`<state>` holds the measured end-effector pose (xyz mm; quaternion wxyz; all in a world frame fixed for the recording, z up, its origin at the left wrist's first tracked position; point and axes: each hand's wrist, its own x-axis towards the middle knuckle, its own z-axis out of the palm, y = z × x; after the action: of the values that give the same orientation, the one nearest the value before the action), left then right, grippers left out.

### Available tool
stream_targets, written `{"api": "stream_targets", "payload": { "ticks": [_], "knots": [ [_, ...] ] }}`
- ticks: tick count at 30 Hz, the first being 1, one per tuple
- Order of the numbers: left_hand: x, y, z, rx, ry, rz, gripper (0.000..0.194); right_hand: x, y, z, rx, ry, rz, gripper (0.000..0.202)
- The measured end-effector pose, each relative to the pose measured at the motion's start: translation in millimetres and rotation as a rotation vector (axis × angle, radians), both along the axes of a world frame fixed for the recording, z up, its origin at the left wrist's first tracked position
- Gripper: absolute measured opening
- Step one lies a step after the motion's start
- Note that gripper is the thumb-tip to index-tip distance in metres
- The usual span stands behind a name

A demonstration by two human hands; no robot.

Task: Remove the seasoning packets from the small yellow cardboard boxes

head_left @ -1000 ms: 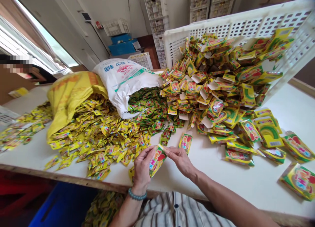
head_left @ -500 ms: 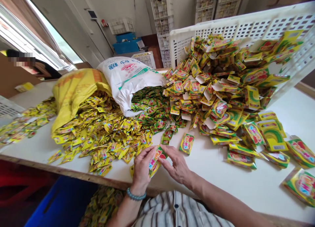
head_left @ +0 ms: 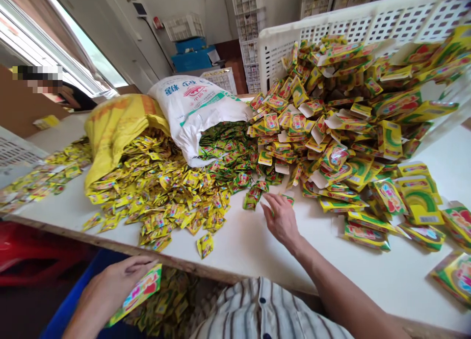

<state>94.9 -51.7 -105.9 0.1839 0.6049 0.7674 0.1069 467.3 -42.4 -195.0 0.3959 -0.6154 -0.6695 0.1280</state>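
Observation:
My left hand (head_left: 114, 285) is low at the left, over a blue bin (head_left: 69, 299) of small boxes below the table edge, its fingers closed on a yellow-green box (head_left: 142, 292). Over the white table, my right hand (head_left: 281, 216) covers most of another small box (head_left: 289, 199), fingers curved on it. Just left of that hand lie green packets (head_left: 252, 197). A single yellow packet (head_left: 205, 245) rests near the front edge. Yellow packets (head_left: 172, 192) spill from a yellow sack (head_left: 117, 128), green ones from a white sack (head_left: 198, 101).
At the right, a tipped white crate (head_left: 275, 39) spills many open boxes (head_left: 331, 157) across the table (head_left: 239, 250). Stacked crates (head_left: 248, 25) and blue boxes (head_left: 191, 59) stand behind. A person (head_left: 73, 96) is at the far left.
My left hand has moved down and left with the box, away from my right hand. My right hand has let go of that box and moved up and right to the other one.

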Motion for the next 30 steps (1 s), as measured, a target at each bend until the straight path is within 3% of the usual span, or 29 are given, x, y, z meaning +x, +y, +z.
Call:
{"api": "stream_targets", "payload": {
  "ticks": [3,5,8,12,15,19,23,26,30],
  "knots": [
    [19,-8,-12.9,0.024,0.212,-0.064,0.026,-5,8,-6.4,-0.042,-0.242,0.148,0.046],
    [53,-8,-30.1,0.016,0.229,-0.147,0.032,-14,9,-11.5,-0.072,-0.355,0.247,0.051],
    [100,-1,-54.8,0.013,0.316,-0.200,0.028,-22,7,-17.7,-0.104,-0.463,0.289,0.048],
    [125,7,-75.3,0.019,0.086,-0.168,0.017,-17,6,-20.3,-0.126,-0.501,0.309,0.045],
    [133,11,-85.9,0.017,-0.349,-0.086,0.024,-10,6,-22.1,-0.128,-0.256,0.225,0.044],
    [154,18,-91.1,-0.093,-0.975,0.047,0.039,-5,6,-22.3,-0.250,0.458,0.033,0.041],
    [184,22,-83.0,-0.096,-1.198,0.084,0.049,-9,5,-12.8,-0.447,1.142,-0.001,0.054],
    [202,22,-78.7,-0.106,-1.303,0.093,0.056,-14,4,-5.6,-0.471,1.264,0.061,0.051],
    [211,24,-81.4,-0.142,-1.375,0.084,0.048,-11,4,-4.8,-0.403,1.009,0.035,0.036]
  ]
}}
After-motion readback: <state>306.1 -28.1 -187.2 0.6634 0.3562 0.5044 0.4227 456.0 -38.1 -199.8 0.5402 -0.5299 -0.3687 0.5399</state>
